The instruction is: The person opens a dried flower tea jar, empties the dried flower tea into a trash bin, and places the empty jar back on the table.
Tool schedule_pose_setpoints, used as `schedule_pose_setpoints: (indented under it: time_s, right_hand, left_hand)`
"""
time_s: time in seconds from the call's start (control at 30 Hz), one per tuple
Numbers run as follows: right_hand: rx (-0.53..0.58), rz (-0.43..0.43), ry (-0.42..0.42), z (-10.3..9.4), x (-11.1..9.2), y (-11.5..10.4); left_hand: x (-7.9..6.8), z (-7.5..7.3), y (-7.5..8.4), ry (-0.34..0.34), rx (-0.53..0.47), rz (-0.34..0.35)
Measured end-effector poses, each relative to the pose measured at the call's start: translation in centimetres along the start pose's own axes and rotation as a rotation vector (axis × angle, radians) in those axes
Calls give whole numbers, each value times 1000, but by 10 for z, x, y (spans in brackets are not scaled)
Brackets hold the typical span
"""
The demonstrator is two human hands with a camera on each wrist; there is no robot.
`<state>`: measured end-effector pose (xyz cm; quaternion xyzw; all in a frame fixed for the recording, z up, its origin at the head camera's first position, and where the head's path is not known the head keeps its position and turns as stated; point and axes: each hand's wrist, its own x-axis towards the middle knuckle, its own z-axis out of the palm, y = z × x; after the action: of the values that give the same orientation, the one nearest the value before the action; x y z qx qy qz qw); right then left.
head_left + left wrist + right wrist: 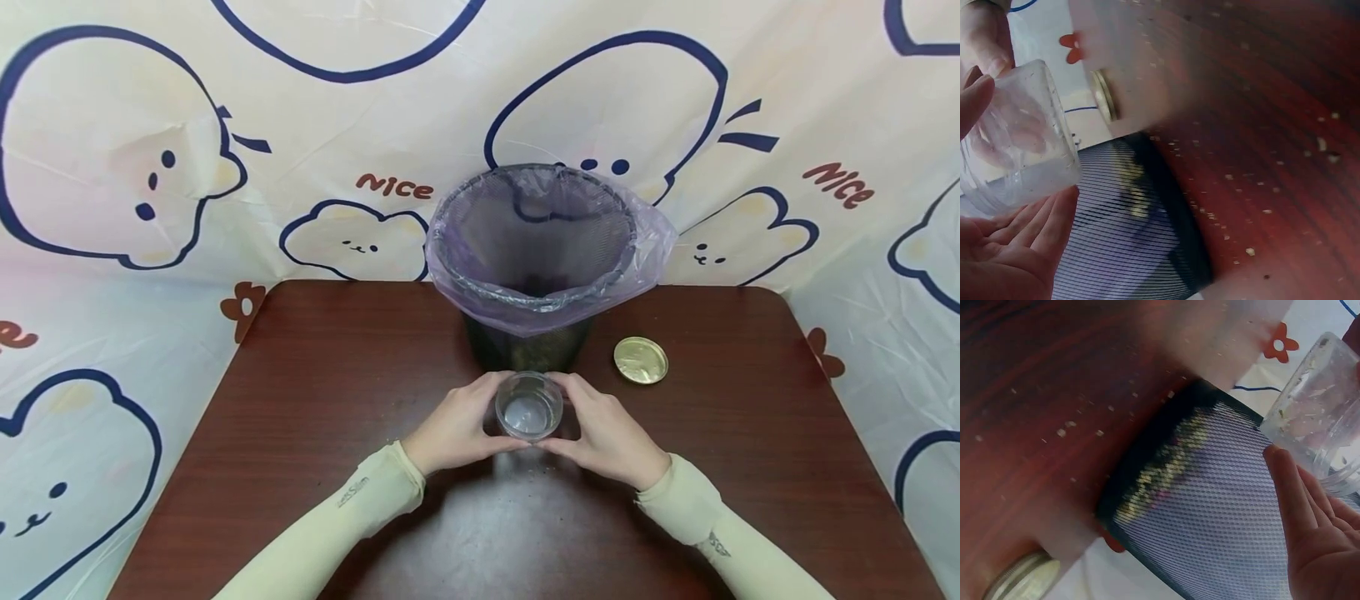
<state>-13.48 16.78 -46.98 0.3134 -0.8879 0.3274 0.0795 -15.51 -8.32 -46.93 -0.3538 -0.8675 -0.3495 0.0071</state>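
A clear, empty-looking plastic jar point(528, 407) is held between both hands above the table, its open mouth toward the head camera. My left hand point(459, 423) grips the jar's left side, fingers at the far side and thumb at the near side. On the opposite side, my right hand point(609, 432) holds it the same way; the two thumb tips nearly meet. Small bits cling to the jar wall point(1310, 394) in the right wrist view. Just beyond the hands stands a black mesh trash bin point(525, 350) lined with a purple bag point(480, 304).
A round gold-coloured lid point(641, 360) lies on the dark wooden table point(337, 358), right of the bin. Pale crumbs point(1250, 252) are scattered over the tabletop. Yellowish contents point(1154, 475) show through the mesh at the bin's bottom. A cartoon-printed sheet point(360, 125) surrounds the table.
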Motion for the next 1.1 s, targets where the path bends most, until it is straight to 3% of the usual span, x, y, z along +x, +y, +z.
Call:
schedule_pose_setpoints:
  time_s: [0.53, 1.1]
  right_hand:
    - [-74, 17, -42, 23, 6, 17]
    - [-73, 16, -46, 30, 6, 22]
  left_hand:
    - [7, 21, -21, -89, -8, -92]
    - [10, 26, -27, -118, -8, -119]
